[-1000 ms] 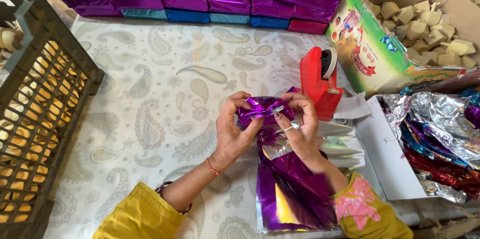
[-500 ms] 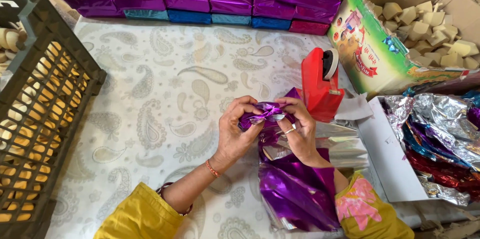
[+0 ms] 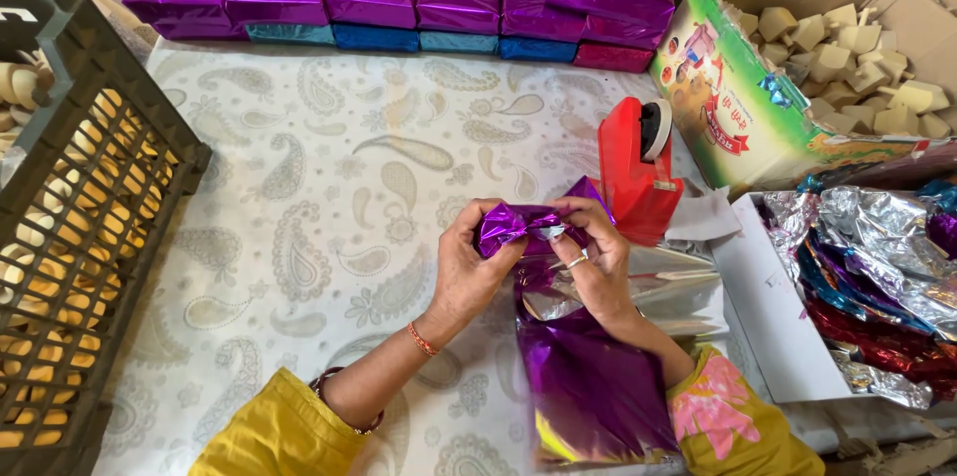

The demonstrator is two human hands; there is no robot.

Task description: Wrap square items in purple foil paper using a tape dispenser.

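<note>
Both hands meet over the patterned table, pinching a small item wrapped in shiny purple foil [image 3: 516, 224]. My left hand [image 3: 467, 272] grips its left side, where the foil end is gathered into a twist. My right hand [image 3: 596, 262], with a ring on one finger, holds the right side. Under my right forearm lies a stack of purple foil sheets [image 3: 588, 381], silver on the reverse. A red tape dispenser [image 3: 636, 169] stands just beyond my right hand.
A row of purple, blue and red foil-wrapped boxes [image 3: 399, 2] lines the far edge. A dark plastic crate [image 3: 70, 227] stands at the left. At the right are a cardboard box of pale blocks [image 3: 857, 47] and a white box of crumpled coloured foils [image 3: 867, 267].
The hands have kept working the purple foil around the small item; the gathered left end now looks tighter. The hands stay in about the same spot.
</note>
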